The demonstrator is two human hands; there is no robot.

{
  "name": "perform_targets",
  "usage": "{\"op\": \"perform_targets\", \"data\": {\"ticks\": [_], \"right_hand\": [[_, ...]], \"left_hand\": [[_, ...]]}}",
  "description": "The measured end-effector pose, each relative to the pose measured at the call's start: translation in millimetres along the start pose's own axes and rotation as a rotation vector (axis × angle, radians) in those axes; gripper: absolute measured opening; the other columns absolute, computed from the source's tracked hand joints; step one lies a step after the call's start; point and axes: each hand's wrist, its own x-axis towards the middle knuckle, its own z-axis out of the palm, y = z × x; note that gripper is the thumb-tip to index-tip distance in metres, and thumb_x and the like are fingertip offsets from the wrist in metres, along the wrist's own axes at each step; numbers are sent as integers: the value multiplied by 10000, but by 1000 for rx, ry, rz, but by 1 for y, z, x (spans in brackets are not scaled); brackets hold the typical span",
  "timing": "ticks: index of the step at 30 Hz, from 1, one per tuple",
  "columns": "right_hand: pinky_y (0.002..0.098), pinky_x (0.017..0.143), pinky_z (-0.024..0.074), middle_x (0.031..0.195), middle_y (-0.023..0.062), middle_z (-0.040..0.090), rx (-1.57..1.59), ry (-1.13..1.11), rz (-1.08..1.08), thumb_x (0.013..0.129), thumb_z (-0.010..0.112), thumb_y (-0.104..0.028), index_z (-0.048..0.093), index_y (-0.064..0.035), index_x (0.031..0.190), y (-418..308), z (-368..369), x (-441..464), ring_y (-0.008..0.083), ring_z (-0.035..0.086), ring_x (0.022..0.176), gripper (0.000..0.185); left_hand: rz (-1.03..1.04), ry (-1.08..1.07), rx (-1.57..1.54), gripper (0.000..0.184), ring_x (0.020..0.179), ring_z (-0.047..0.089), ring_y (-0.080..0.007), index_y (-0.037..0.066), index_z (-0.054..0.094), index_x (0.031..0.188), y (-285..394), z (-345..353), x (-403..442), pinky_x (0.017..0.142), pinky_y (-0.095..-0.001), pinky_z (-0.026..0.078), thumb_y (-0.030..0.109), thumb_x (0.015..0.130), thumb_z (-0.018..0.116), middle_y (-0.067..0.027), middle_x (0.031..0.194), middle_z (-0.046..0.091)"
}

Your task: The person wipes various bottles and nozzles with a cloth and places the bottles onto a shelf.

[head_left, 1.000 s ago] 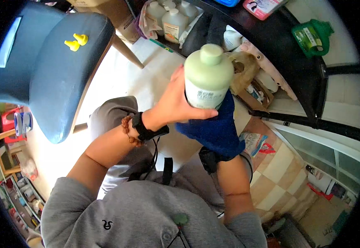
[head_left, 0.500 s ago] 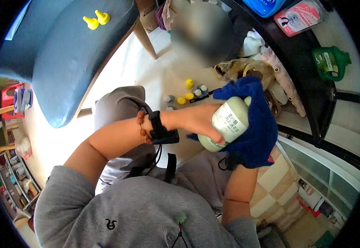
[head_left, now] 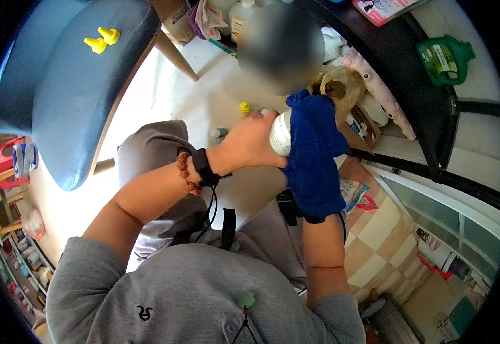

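My left hand [head_left: 249, 142] is closed round a pale green laundry detergent bottle [head_left: 281, 135], which lies tilted with its white label partly showing. A dark blue cloth [head_left: 320, 155] covers the bottle's right part. From below, my right forearm [head_left: 323, 243] runs up into this cloth; the cloth hides my right hand and its fingers, which grip it against the bottle. On the floor beyond my left hand stand a yellow-capped small bottle [head_left: 245, 107] and a small clear bottle [head_left: 219, 133].
Two yellow nozzle caps [head_left: 102, 40] rest on a blue chair [head_left: 84, 97] at the left. A dark shelf [head_left: 402, 74] bears a green jug [head_left: 445, 60]. Beneath are a plastic bag [head_left: 347, 86] and white bottles [head_left: 333, 43]. A blurred disc hides part of the floor.
The bottle and cloth have moved left and turned, and the cloth now covers more of the bottle. My left hand still grips it. The view has shifted slightly.
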Motion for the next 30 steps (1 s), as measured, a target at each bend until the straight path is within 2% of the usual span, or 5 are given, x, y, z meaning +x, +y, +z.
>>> {"op": "perform_targets", "data": {"ticks": [5, 10, 15, 20, 30], "right_hand": [[372, 873, 438, 1071, 95, 607, -195, -243, -321, 690, 710, -283, 597, -59, 1097, 11, -22, 36, 225, 583, 985, 478], [338, 890, 470, 1116, 102, 621, 623, -357, 218, 813, 643, -174, 560, -17, 1180, 18, -26, 28, 198, 598, 1019, 407], [324, 915, 473, 1178, 122, 586, 1059, 54, 537, 907, 584, -170, 479, 1, 1251, 28, -1, 9, 189, 586, 1049, 399], [330, 947, 443, 1231, 127, 540, 684, 162, 437, 892, 602, -186, 423, -14, 1299, -1, 25, -3, 198, 547, 1106, 477], [341, 1012, 384, 1337, 136, 448, 606, -196, 359, 862, 637, -218, 312, -42, 1396, 12, -15, 19, 215, 470, 1220, 649]], "left_hand": [[-118, -322, -359, 587, 874, 656, -290, 11, 615, 987, 20, -24, -4, 769, -355, 518, 339, 544, 817, -178, 948, 665], [-341, -809, -853, 517, 998, 606, -176, 26, 644, 1122, 30, -47, -8, 884, -287, 457, 297, 700, 773, -83, 1081, 658], [-248, -455, -1029, 458, 902, 618, -158, 20, 633, 1070, 24, -24, 4, 815, -291, 487, 278, 712, 753, -77, 986, 664], [-66, -1, -606, 580, 902, 643, -235, 6, 561, 1083, 11, -20, 22, 803, -331, 494, 285, 624, 779, -151, 963, 661], [-159, -366, -958, 572, 937, 610, -159, 23, 559, 1163, 44, -49, 11, 837, -305, 479, 237, 680, 776, -82, 1023, 651]]}}
